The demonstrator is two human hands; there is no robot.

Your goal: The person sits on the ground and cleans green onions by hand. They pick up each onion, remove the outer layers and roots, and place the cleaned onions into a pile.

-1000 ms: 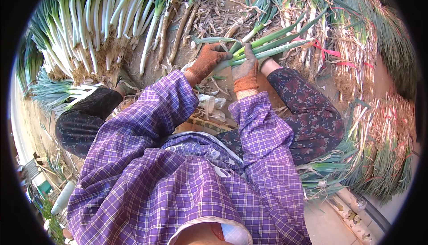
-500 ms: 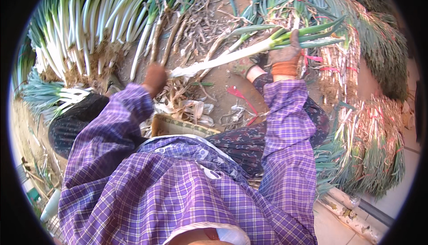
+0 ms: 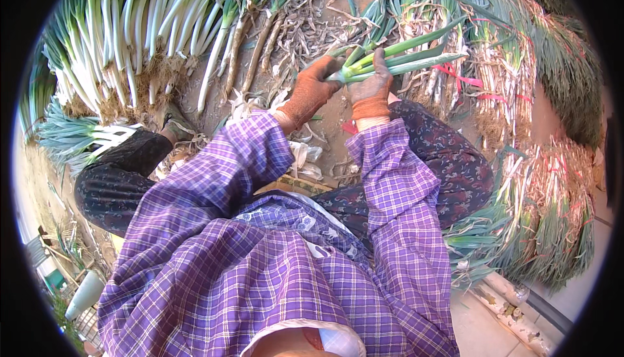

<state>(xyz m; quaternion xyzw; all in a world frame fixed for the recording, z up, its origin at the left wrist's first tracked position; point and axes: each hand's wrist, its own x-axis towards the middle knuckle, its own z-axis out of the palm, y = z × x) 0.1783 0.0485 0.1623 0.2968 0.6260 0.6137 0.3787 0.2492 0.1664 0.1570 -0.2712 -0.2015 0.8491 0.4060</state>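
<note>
Both my hands wear orange gloves with dark, soiled fingers, and they meet in front of me on one large green onion [image 3: 390, 61]. Its green leaves fan out to the upper right, while the white shaft is mostly hidden by my hands. My left hand [image 3: 312, 90] is closed at the neck, where the leaves split. Just to its right, my right hand [image 3: 372, 90] grips the base of the leaves, thumb upward. Under my hands lie peeled, papery skins [image 3: 305, 155] on the dirt.
A thick row of cleaned green onions [image 3: 136, 32] lies at the upper left, a smaller bunch [image 3: 84, 133] by my left knee. Tied, unpeeled bundles [image 3: 500, 77] with red strips line the right, more [image 3: 546, 207] below them. Dry scraps [image 3: 305, 25] litter the ground ahead.
My left hand has moved right from the root end to the neck, next to my right hand. My right hand and the onion have shifted left and slightly nearer.
</note>
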